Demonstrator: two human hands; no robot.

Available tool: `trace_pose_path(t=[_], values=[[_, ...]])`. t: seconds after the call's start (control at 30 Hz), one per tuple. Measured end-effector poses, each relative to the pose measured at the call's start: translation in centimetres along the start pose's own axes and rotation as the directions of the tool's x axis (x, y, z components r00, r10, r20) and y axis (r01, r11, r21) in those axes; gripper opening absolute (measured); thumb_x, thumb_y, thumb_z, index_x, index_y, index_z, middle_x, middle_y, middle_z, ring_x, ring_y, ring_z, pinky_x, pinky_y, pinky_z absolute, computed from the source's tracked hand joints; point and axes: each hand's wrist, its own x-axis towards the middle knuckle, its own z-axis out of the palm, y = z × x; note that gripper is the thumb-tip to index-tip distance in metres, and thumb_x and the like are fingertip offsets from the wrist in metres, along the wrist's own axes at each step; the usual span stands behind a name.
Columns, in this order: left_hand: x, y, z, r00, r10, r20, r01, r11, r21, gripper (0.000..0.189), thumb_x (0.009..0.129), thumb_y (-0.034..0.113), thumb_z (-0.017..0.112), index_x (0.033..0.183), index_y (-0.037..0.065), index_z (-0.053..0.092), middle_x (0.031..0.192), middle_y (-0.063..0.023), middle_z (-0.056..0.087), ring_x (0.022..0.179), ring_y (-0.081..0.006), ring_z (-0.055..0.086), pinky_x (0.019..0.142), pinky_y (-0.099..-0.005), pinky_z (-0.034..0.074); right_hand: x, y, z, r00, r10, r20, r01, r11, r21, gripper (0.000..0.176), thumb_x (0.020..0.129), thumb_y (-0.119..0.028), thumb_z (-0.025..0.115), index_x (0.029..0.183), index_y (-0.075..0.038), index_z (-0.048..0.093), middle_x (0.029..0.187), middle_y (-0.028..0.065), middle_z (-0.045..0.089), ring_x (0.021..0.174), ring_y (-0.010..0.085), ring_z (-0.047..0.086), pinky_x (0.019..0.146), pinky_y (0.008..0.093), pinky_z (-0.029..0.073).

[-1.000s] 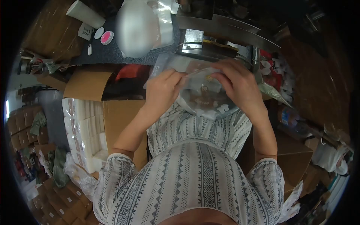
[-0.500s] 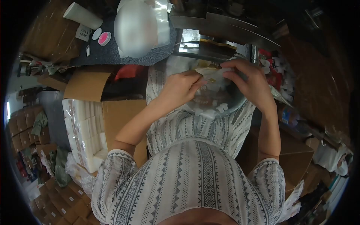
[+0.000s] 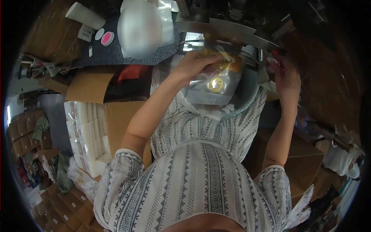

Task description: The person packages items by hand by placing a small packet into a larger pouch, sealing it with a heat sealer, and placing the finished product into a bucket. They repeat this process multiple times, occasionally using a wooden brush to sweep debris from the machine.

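Note:
A clear plastic pouch with yellow print (image 3: 222, 83) hangs over a basin (image 3: 253, 91) on my lap. My left hand (image 3: 197, 65) grips the pouch near its upper left, thumb pressed on the front. Small white pieces (image 3: 228, 108) lie at the basin's near side, partly covered by the pouch. Off to the right, my right hand (image 3: 289, 79) reaches into a pile of red and white small items (image 3: 273, 62). Its fingertips are dark and blurred among them, so what they touch is not clear.
A metal machine edge (image 3: 232, 31) crosses just beyond the basin. On the left stand an open cardboard box (image 3: 129, 123), stacked white packs (image 3: 87, 135) and a dark cloth-covered surface (image 3: 112, 56) with a pink-filled round tub (image 3: 107, 38). Another carton (image 3: 297, 166) sits at right.
My right hand has left the pouch and moved right to the red and white pile. The pouch, crumpled between both hands before, now hangs spread out from my left hand.

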Motion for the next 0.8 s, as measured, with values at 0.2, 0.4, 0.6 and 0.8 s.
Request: trace_pose_path(t=[0.2,0.4,0.6,0.8], values=[[0.5,-0.9,-8.1,0.698,0.627,-0.346,-0.334,0.713,0.616,0.046,0.089,0.036,0.062,0.111,-0.005,0.06,0.103,-0.0181,0.066,0.09,-0.0244,0.065,0.077,-0.0337,0.052,2.1,4.8,2.9,0.986,-0.088,0.142,0.089,0.996,-0.006,0.023,0.085,-0.011,0.058,0.108,-0.01,0.065,0.094,0.0156,0.066,0.089,0.0308,0.065,0.077,0.0377,0.048],[-3.7,-4.6,-10.4,0.657,0.754,-0.012,-0.024,0.037,0.999,0.036,0.086,0.024,0.064,0.115,0.003,0.057,0.112,-0.014,0.059,0.103,-0.034,0.056,0.082,-0.0417,0.045,0.4,1.0,0.3,0.994,0.108,0.007,-0.108,0.993,0.046,0.02,0.086,-0.014,0.06,0.103,-0.004,0.064,0.095,0.0173,0.066,0.085,0.0339,0.065,0.074,0.0403,0.05],[-7.3,-2.7,-7.0,0.437,0.874,-0.21,-0.037,0.251,0.967,0.011,0.078,0.009,0.067,0.084,0.003,0.061,0.08,-0.0105,0.06,0.074,-0.0304,0.059,0.059,-0.0371,0.046,-1.7,-6.6,-0.6,0.943,-0.246,0.223,0.101,0.852,0.514,0.025,0.082,-0.009,0.067,0.107,-0.003,0.063,0.092,0.0085,0.066,0.079,0.0178,0.061,0.07,0.0288,0.048],[-3.0,-4.1,-10.1,0.471,0.879,-0.078,0.015,0.081,0.997,0.011,0.078,0.01,0.066,0.08,0.002,0.058,0.075,-0.0116,0.055,0.074,-0.0324,0.057,0.063,-0.0407,0.046,-1.0,-8.9,3.9,0.896,-0.432,0.1,0.321,0.788,0.525,0.026,0.079,-0.012,0.072,0.102,-0.003,0.062,0.088,0.011,0.065,0.07,0.0212,0.062,0.065,0.0311,0.05]])
